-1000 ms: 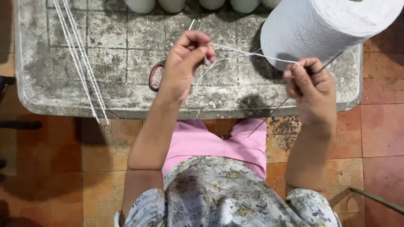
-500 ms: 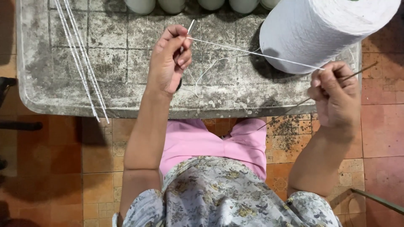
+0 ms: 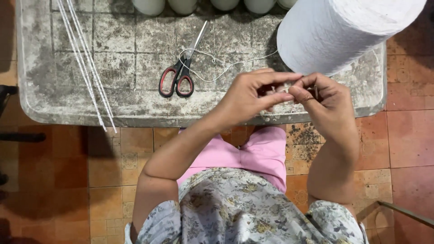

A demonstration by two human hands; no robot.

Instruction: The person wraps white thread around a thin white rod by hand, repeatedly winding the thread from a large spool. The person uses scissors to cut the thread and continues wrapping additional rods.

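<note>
Two bare hands meet just in front of the big white yarn cone, which stands at the far right of the worn grey bench. The left hand has its grip pinched shut on a white string, thumb and forefinger tips pressed together toward the other hand. The right hand is clenched too, its fingertips touching those of the left and nipping the same string along with a thin dark stick whose end barely shows between the fingers; what kind of stick it is cannot be told. From the pinch the string runs loose to the left of the cone, curling over the bench top and reaching the blades of the red-handled scissors, which lie flat and closed, well to the left of the cone. Farther left still, several thin white rods lie slanted across the bench and jut past its near edge. Along the back edge, left of the cone, stand the bottoms of a row of pale round containers. Below the hands show pink trousers and a flowered top.
</note>
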